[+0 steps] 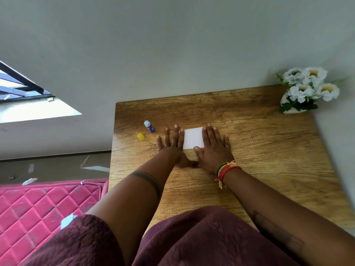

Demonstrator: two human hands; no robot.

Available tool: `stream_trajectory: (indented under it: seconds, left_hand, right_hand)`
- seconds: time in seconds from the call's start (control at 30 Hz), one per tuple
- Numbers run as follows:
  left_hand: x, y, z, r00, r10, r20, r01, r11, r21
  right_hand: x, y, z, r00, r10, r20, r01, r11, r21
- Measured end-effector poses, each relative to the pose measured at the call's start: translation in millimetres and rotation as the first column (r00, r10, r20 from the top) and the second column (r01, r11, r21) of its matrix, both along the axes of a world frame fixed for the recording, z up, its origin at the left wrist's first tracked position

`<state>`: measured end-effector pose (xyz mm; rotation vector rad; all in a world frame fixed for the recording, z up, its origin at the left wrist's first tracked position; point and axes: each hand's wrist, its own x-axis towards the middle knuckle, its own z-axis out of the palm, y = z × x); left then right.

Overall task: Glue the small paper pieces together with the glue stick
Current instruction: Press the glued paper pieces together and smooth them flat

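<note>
- The glue stick (pixel 149 126) stands uncapped just beyond and to the outer side of the left hand; its body is blue with a band of yellow print (too small and blurred to read any brand).
- Its yellow cap (pixel 141 137) lies on the wooden table (pixel 269 150) just beside the stick, apart from the left little finger.
- The left hand (pixel 171 141) lies flat, palm down, fingers straight and spread; its inner edge touches the left side of the white paper (pixel 193 138). It grips nothing.
- The right hand (pixel 214 147) is likewise flat and open, fingers extended, covering the paper's right edge, thumb at the near corner.
- The paper sits between the two hands, flat on the table.
- A woven bracelet (pixel 224 170) circles the right wrist.
- White flowers in a vase (pixel 307 87) stand well beyond the right hand, at the far corner.
</note>
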<state>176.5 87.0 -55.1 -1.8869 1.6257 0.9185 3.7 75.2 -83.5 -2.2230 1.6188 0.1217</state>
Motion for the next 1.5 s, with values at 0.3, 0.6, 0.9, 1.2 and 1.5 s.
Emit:
stream_trajectory:
  seconds: [0.3, 0.6, 0.9, 1.2, 1.5]
  left_hand:
    - [12.3, 16.9, -10.4, 0.934, 0.144, -0.328, -0.276, 0.873, -0.403]
    - [0.9, 19.6, -29.2, 0.944, 0.199, -0.262, -0.314, 0.784, -0.536]
    - [1.3, 21.9, -29.8, 0.94, 0.206, -0.271, -0.323, 0.789, -0.522]
    - [0.1, 22.2, -26.5, 0.946, 0.194, -0.261, -0.305, 0.806, -0.507]
    - [-0.9, 20.9, -22.6, 0.948, 0.184, -0.259, -0.293, 0.82, -0.492]
  right_hand:
    - [-1.4, -12.1, 7.2, 0.999, -0.023, 0.027, 0.026, 0.995, -0.094]
    - [-14.3, -14.8, 0.5, 0.977, -0.088, 0.193, 0.098, 0.994, -0.044]
    - [-26.3, -25.9, 8.4, 0.929, -0.151, 0.337, 0.149, 0.988, 0.031]
    - [-33.6, -9.2, -1.4, 0.99, 0.117, 0.077, -0.11, 0.99, -0.086]
    - [-24.2, -4.3, 1.3, 0.996, 0.074, 0.053, -0.069, 0.994, -0.09]
